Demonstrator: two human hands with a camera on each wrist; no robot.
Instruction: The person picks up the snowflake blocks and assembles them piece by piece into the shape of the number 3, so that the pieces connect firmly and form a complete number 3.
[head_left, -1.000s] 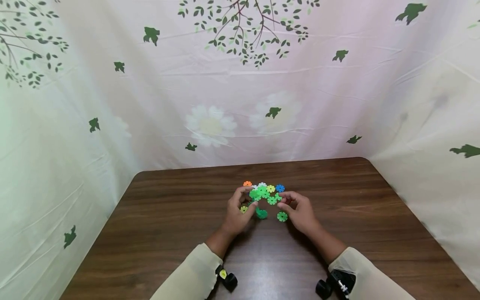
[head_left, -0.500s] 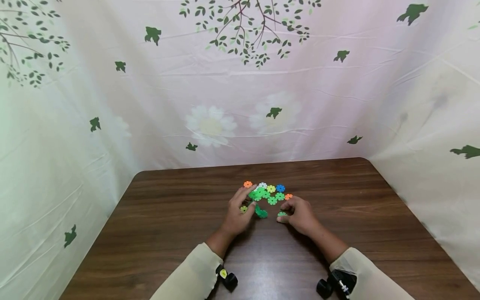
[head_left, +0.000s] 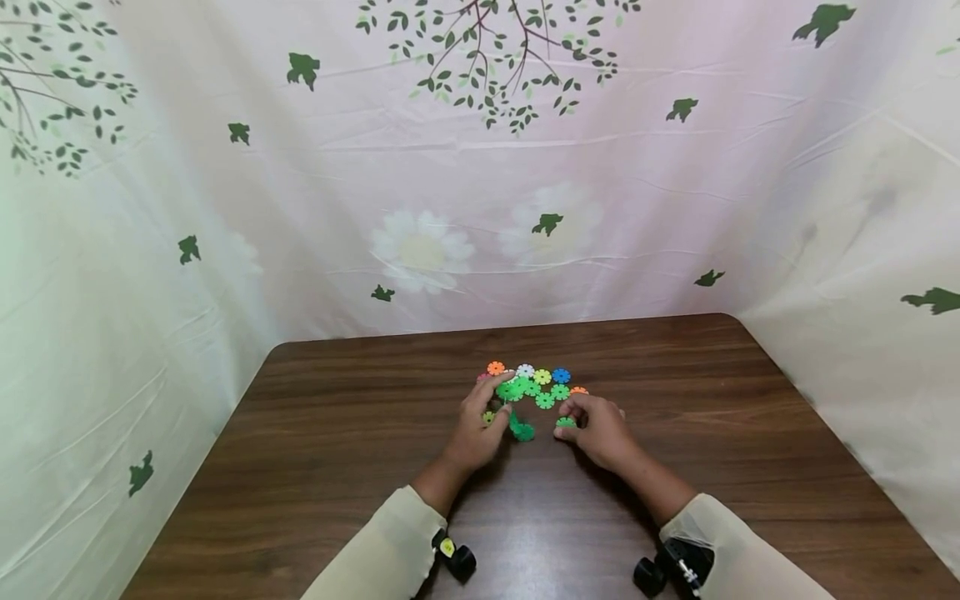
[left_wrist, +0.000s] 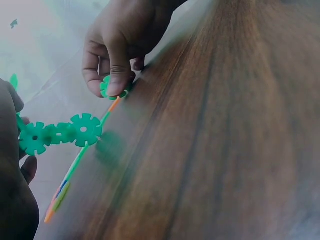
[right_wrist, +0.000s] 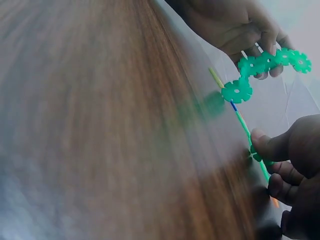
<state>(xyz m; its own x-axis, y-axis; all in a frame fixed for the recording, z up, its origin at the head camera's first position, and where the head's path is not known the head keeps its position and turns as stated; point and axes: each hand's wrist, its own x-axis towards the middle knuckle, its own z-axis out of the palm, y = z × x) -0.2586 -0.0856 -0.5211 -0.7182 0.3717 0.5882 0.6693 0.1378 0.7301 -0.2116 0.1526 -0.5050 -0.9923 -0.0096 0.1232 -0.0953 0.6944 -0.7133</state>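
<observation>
In the head view my left hand [head_left: 474,425] holds a chain of green slotted flower-shaped discs [head_left: 521,430], linked edge to edge. The right wrist view shows the chain [right_wrist: 237,92] bending, its lower disc hanging toward the tabletop. Some of its links are hidden behind the fingers. My right hand [head_left: 603,429] pinches a single green disc [head_left: 566,422] between thumb and fingers, a short gap to the right of the chain. That disc [left_wrist: 105,88] is held just over the table in the left wrist view.
Loose discs lie beyond the hands on the brown wooden table [head_left: 360,450]: orange [head_left: 496,367], white [head_left: 525,370], yellow [head_left: 542,377], blue [head_left: 561,376] and green [head_left: 544,401]. Another orange disc [head_left: 578,390] is by the right fingers. A printed curtain [head_left: 465,183] surrounds the back and sides.
My right hand has come nearer to me, leaving the far green disc and taking a loose green one off the table. The left hand has stayed nearly in place with its chain.
</observation>
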